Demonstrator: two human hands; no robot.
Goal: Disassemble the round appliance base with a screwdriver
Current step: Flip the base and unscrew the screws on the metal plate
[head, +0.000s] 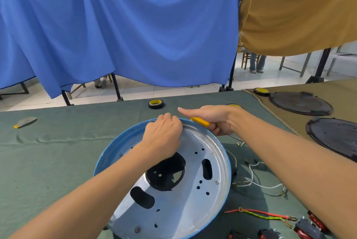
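The round appliance base (195, 190), blue outside with a silver metal bottom plate full of holes and cut-outs, lies tilted on the green table cloth. My left hand (163, 136) has its fingers curled over the far rim of the base. Just behind that rim, my right hand (216, 118) holds a screwdriver (201, 122) by its yellow handle, index finger stretched out to the left. The thin metal shaft points down to the right, towards the table. Screws show on the plate near its edge.
A roll of black tape (155, 104) lies at the table's far edge. Loose white, red and yellow-green wires (257, 214) and small black-red parts lie right of the base. Two black round plates (300, 103) sit on the tan cloth at right. A grey scrap (26, 122) lies far left.
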